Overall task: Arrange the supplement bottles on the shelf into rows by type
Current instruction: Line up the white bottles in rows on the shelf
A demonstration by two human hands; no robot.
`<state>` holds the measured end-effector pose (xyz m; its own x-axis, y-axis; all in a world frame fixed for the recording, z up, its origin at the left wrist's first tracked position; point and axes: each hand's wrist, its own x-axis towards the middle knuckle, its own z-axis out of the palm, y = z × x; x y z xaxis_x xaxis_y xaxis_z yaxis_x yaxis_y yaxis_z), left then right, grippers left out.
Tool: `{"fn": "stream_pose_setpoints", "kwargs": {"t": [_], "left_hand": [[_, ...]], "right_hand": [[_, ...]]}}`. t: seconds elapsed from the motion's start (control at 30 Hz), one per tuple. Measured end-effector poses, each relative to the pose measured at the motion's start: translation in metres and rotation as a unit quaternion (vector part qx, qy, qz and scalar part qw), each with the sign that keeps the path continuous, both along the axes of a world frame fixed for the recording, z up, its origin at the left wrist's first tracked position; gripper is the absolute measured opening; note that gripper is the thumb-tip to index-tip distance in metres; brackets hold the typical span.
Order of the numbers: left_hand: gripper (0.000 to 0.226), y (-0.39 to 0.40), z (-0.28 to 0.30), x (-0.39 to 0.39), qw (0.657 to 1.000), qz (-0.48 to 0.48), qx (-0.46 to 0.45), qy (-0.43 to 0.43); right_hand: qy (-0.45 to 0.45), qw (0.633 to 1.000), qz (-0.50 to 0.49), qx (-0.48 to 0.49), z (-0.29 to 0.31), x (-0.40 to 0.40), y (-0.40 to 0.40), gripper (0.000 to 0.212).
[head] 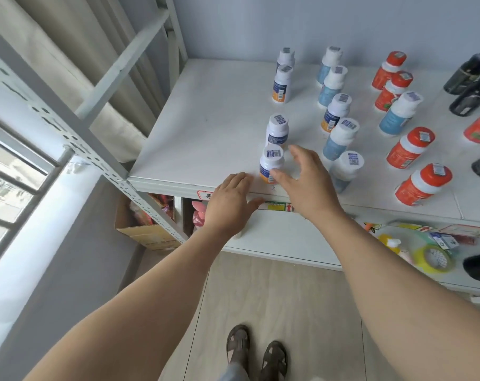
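Note:
On the white shelf stand supplement bottles in rough columns. Navy-and-orange labelled white bottles form the left column; the nearest one stands at the shelf's front edge, another just behind it. Light-blue bottles run down the middle, with one navy-and-orange bottle among them. Red bottles stand to the right, black ones at the far right. My right hand is spread open beside the nearest navy bottle, thumb close to its side. My left hand lies flat on the shelf's front edge.
A perforated white upright of the rack stands left. Below, a lower shelf carries a yellow tape roll and small items. A cardboard box sits on the floor at left. A light-blue bottle stands among the red ones.

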<state>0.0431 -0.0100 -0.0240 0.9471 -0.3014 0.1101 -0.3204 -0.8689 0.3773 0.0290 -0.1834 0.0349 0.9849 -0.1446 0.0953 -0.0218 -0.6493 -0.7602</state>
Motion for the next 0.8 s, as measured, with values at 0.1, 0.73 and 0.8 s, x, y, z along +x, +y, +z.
{"fn": "stream_pose_setpoints", "kwargs": {"t": [0.1,0.73,0.8], "left_hand": [[0.06,-0.004,0.002,0.007,0.999,0.003,-0.042,0.023],[0.033,0.01,0.062,0.053,0.81,-0.132,-0.377,0.429],[0.032,0.011,0.067,0.058,0.801,-0.147,-0.371,0.446]], "right_hand": [[0.042,0.999,0.028,0.015,0.009,0.016,0.003,0.066],[0.084,0.992,-0.028,0.092,0.033,0.026,0.011,0.028],[0.082,0.992,-0.036,0.083,0.039,0.028,0.01,0.024]]}}
